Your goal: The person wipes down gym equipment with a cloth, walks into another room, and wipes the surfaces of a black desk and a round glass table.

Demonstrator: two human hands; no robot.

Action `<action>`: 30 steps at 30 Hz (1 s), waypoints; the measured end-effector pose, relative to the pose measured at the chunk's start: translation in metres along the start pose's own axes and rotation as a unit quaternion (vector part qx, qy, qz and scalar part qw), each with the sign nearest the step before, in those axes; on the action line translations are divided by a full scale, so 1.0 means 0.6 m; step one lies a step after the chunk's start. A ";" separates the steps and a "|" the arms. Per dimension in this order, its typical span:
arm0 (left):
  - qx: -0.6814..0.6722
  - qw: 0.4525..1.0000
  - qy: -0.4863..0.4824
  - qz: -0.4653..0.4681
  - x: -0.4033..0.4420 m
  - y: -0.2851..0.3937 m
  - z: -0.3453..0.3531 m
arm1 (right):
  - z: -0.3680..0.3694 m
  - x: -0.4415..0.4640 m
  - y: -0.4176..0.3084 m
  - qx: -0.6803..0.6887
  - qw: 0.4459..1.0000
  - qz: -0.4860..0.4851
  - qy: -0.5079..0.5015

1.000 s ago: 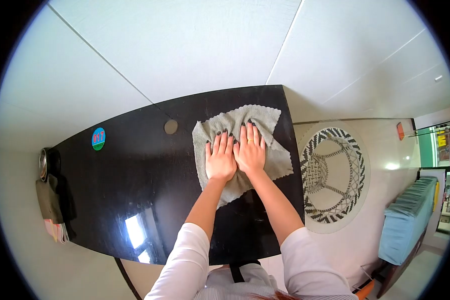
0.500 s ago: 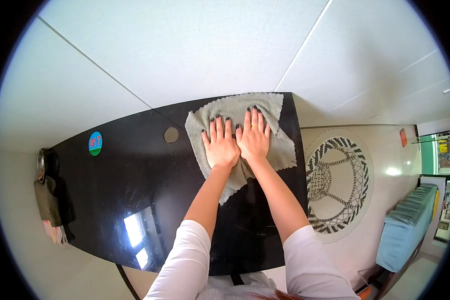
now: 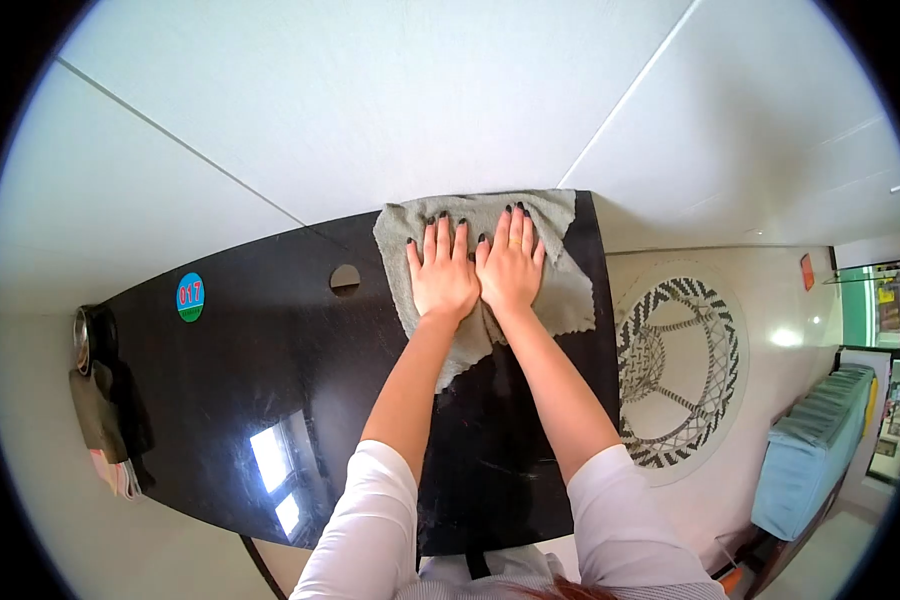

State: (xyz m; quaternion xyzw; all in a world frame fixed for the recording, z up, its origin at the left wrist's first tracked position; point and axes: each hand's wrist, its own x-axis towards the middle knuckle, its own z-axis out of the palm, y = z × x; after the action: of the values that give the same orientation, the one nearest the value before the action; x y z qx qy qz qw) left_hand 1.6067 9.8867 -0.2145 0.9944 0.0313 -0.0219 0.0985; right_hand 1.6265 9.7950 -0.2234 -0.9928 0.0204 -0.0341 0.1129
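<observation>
A grey cloth (image 3: 568, 290) with scalloped edges lies spread and wrinkled on the glossy black table (image 3: 240, 370), at its far right part by the wall. My left hand (image 3: 444, 280) rests flat on the cloth's left half, palm down with fingers spread. Beside it, my right hand (image 3: 510, 268) presses flat on the cloth too, fingers stretched out and a ring on one of them. The two hands touch or nearly touch at the thumbs. Neither hand grips the cloth.
White wall panels (image 3: 370, 100) rise behind the table. A round "017" sticker (image 3: 190, 297) and a round hole (image 3: 345, 280) mark the tabletop. Folded cloths (image 3: 98, 405) sit at the left end. To the right stand a woven chair under round glass (image 3: 705, 400) and a blue-covered item (image 3: 805, 460).
Both hands have slid the cloth away from my body, towards the wall. Its far edge now reaches the table's back edge. The view has shifted slightly.
</observation>
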 end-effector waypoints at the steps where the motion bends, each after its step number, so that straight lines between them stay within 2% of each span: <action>1: 0.013 1.000 0.001 0.022 0.005 -0.011 0.000 | 0.001 0.003 -0.007 0.000 1.000 0.015 0.007; 4: 0.025 0.998 -0.013 0.063 0.021 -0.054 -0.014 | 0.007 0.010 -0.039 -0.012 1.000 0.025 0.010; 14: 0.038 0.999 0.019 -0.004 0.003 -0.147 -0.029 | 0.031 -0.004 -0.139 0.008 1.000 -0.027 0.002; 20: 0.041 0.999 0.032 -0.005 -0.008 -0.144 -0.026 | 0.032 -0.010 -0.136 0.024 0.999 -0.042 0.001; 23: 0.040 0.998 0.027 -0.034 -0.029 -0.144 -0.025 | 0.026 -0.020 -0.136 0.035 0.994 -0.108 -0.011; 30: 0.034 0.998 0.020 -0.039 -0.117 -0.144 -0.025 | 0.021 -0.097 -0.127 0.056 0.986 -0.155 0.009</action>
State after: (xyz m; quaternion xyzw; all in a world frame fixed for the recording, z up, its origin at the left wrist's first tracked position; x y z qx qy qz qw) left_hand 1.5312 9.9700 -0.2132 0.9954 0.0712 -0.0067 0.0632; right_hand 1.5716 9.8747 -0.2223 -0.9758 -0.1346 -0.0612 0.1613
